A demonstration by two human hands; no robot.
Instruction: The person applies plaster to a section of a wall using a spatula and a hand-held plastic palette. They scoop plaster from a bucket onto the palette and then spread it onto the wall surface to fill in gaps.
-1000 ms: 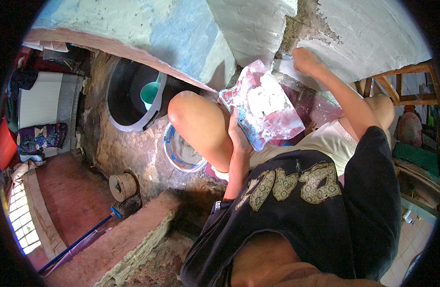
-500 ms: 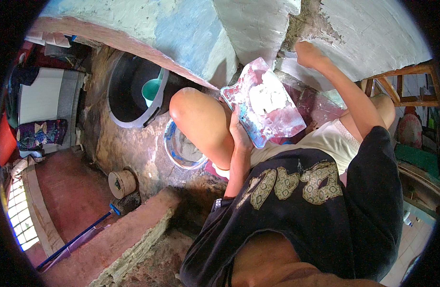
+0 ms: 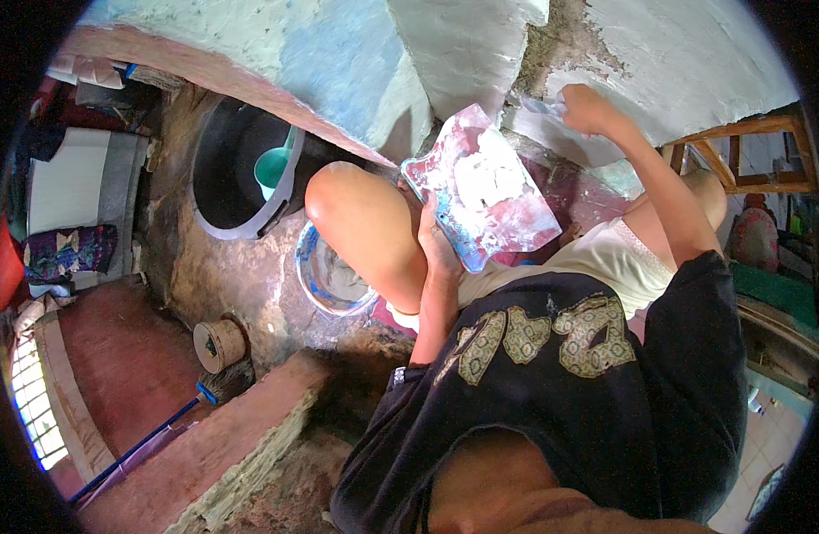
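My left hand (image 3: 437,247) grips the lower left edge of a paint-stained board (image 3: 532,230), held tilted above my lap. A thick heap of white putty (image 3: 496,178) lies on it. Up and to the right, my right hand (image 3: 589,111) is closed round a thin, pale, flat scraper (image 3: 541,106), its blade pointing left against the lower part of the wall (image 3: 694,67). The blade's outline blends with the white surface. Above the scraper, a rough bare patch (image 3: 565,44) shows between smooth white areas.
Left of my knee stands a black tub (image 3: 236,165) with a teal dipper (image 3: 271,169). Beside my thigh is a basin (image 3: 306,283) of grey paste. A small beige bucket (image 3: 219,347), a blue-handled broom (image 3: 147,449) and a raised ledge (image 3: 240,423) lie lower left. A wooden frame (image 3: 770,185) stands right.
My right hand has shifted a little to the right and down along the wall, and the scraper now shows. My left hand keeps the board in nearly the same place. The view has swung slightly.
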